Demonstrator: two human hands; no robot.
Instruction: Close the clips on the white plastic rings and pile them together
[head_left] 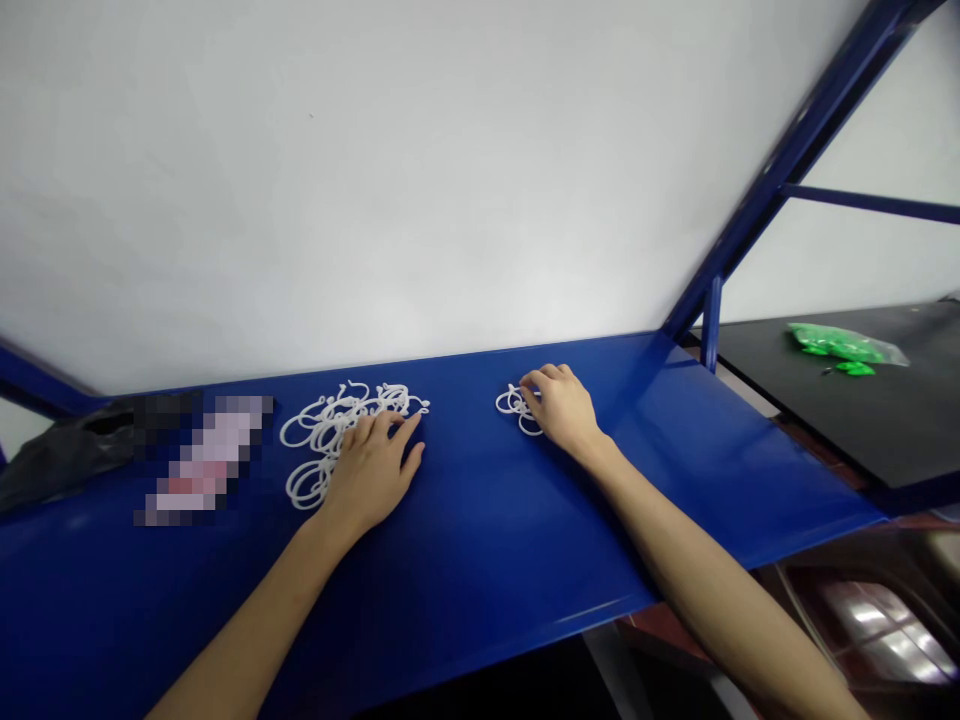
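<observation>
All digits of the left hand [369, 472] lie spread at the large pile of white rings [346, 408] on the left, with no grip visible; the right hand [566, 408] curls at the small ring cluster [513, 401] on the right, grip indeterminable. Overlapping rings may snag neighbours if lifted, or slide on the smooth blue tabletop [457, 530] if pushed.

A plain, pale wall [450, 180] rises behind a glossy blue worktop [480, 570], its lower middle brightened by a soft sheen of light. A dark blue metal post [802, 140] slants up at the right, joined by a thin crossbar [870, 204] and a short brace [711, 325]. Beyond it stands a black tabletop [832, 425]. Below, reddish flooring [660, 625] shows beside a shiny brown surface carrying bright reflections, its identity unclear.
</observation>
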